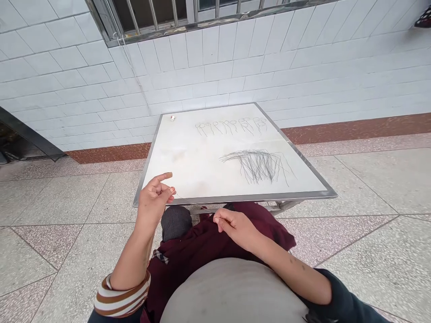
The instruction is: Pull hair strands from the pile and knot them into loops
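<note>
My left hand (pixel 156 194) is over the near left corner of the white table (pixel 188 166), its thumb and a finger pinched on a thin wire (pixel 183 197) and its index finger stretched out. The wire runs right, faint against the table edge. My right hand (pixel 232 224) is closed in front of the table, above my lap, fingertips pinched; what they hold is too small to make out. On the table's right half lies a pile of thin dark wires (pixel 257 166). Behind it a row of looped wires (pixel 230 126) stretches along the far side.
A small white and red object (pixel 173 118) sits at the table's far left corner. The table has a metal rim (pixel 235 198). Beyond it stand a tiled wall (pixel 202 85) and a barred window (pixel 155 18). A dark grey rounded thing (pixel 176 222) is below the near edge.
</note>
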{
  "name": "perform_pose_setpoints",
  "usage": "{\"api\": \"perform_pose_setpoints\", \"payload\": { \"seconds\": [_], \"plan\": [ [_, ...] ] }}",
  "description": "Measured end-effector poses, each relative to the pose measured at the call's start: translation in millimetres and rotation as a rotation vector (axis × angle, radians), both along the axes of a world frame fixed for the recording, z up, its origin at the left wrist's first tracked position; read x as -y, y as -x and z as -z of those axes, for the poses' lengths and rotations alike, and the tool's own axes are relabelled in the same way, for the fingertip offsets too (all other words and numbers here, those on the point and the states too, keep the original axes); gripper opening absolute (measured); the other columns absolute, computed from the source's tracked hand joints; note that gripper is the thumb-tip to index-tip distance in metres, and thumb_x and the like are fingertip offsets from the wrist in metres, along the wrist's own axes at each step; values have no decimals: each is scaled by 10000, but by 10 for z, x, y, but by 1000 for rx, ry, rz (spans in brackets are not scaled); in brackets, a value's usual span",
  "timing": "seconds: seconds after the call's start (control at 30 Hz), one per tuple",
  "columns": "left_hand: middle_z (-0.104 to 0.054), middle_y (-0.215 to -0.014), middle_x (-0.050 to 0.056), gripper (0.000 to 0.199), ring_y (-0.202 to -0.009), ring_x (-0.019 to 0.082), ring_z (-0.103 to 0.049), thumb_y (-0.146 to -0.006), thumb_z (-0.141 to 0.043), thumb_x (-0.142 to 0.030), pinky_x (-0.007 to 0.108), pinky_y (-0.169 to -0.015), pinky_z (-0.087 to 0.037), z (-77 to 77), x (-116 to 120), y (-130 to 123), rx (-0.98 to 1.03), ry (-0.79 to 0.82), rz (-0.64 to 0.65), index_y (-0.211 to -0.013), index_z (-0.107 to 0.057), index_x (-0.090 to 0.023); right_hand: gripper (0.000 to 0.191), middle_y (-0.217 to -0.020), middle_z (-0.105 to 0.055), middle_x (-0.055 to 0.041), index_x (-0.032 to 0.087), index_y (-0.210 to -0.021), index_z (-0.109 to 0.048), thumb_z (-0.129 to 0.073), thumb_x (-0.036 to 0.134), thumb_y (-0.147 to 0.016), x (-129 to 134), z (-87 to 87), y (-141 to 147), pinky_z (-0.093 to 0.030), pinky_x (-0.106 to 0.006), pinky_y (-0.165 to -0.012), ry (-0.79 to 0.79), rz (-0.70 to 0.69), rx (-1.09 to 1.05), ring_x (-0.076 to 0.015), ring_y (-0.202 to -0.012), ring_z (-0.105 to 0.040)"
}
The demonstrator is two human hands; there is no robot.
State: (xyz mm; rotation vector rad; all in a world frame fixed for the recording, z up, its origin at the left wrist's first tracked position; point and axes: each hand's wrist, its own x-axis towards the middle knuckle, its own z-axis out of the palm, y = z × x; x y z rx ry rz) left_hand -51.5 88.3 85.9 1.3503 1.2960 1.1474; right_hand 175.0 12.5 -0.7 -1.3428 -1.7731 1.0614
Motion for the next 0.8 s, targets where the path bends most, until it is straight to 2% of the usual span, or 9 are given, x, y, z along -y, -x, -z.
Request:
{"api": "perform_pose_setpoints", "payload": {
  "seconds": [0.07, 0.13, 0.27, 0.37, 0.47, 0.6, 0.8],
  "plan": [
    [-594, -611, -39, 542, -561, 106, -548, -684, -734, -283, 219, -554, -477, -33, 25, -19, 1, 20, 28, -1189, -601, -137, 197, -743, -610, 0, 217, -792, -558, -444, 282, -939, -61, -61, -54, -408, -293, -697, -96, 88, 111, -165, -737, -544],
    [-598, -607, -37, 548, -551, 108, -545, -684, -731, -285, 218, -542, -472, -80, 66, -82, -6, 43, 71, -1192, -596, -131, 202, -794, -624, -10, 221, -838, -578, -429, 296, -953, -125, -168, -52, -418, -295, -713, -165, 135, 110, -170, -772, -556],
    [-609, -620, -30, 517, -562, 113, -558, -690, -721, -300, 221, -551, -480, -160, 148, -263, -32, 63, 131, -1169, -608, -142, 169, -836, -651, -16, 227, -924, -613, -488, 340, -943, -212, -397, 106, -438, -284, -715, -241, 69, 22, -164, -778, -580],
    [-594, -609, -37, 466, -565, 119, -563, -707, -705, -308, 231, -565, -488, -166, 173, -368, -51, 49, 167, -1142, -624, -162, 134, -819, -665, -16, 231, -989, -617, -520, 302, -928, -246, -475, 246, -439, -288, -721, -280, 51, 10, -173, -797, -585],
    [-600, -610, -30, 438, -584, 134, -581, -720, -693, -313, 243, -574, -492, -134, 171, -423, -62, 43, 184, -1129, -631, -171, 175, -773, -658, 4, 232, -971, -624, -451, 249, -949, -261, -477, 312, -432, -267, -696, -233, 30, -77, -149, -734, -580],
    [-622, -629, -15, 435, -637, 159, -617, -733, -684, -320, 251, -585, -495, -103, 170, -458, -68, 40, 183, -1139, -628, -176, 169, -739, -624, 26, 221, -947, -618, -455, 264, -930, -250, -459, 315, -408, -234, -629, -112, 52, -217, -114, -630, -534],
    [-627, -632, -20, 389, -659, 157, -642, -745, -681, -310, 251, -626, -499, -109, 194, -497, -64, 66, 166, -1114, -648, -193, 158, -651, -541, 41, 212, -904, -607, -462, 273, -893, -235, -457, 320, -379, -228, -582, -37, 98, -288, -105, -564, -458]
  ]
}}
